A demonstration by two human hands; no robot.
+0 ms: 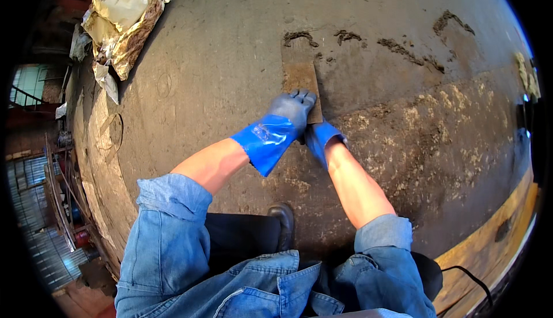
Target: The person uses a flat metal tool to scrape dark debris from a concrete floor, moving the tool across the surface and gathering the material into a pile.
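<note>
A flat, rectangular scraper [302,77] with a dirty brown face lies low over the grimy surface, tilted slightly. My left hand [294,108], in a blue rubber glove with a dark, soiled palm section, is closed over its near part, knuckles up. Just to the right and nearer me, my right hand [320,138], also gloved in blue, is at the scraper's near end. The plate and my left hand hide most of its fingers. Beyond the scraper's far edge sits a curved ridge of dark muck [300,37].
More scraped clumps [403,52] lie to the right. Rough, crusted residue [426,128] covers the right side. A torn, dirty sack [124,24] lies far left. My shoe [282,221] rests on the surface. A wooden plank edge [489,237] and black cable [478,280] are near right.
</note>
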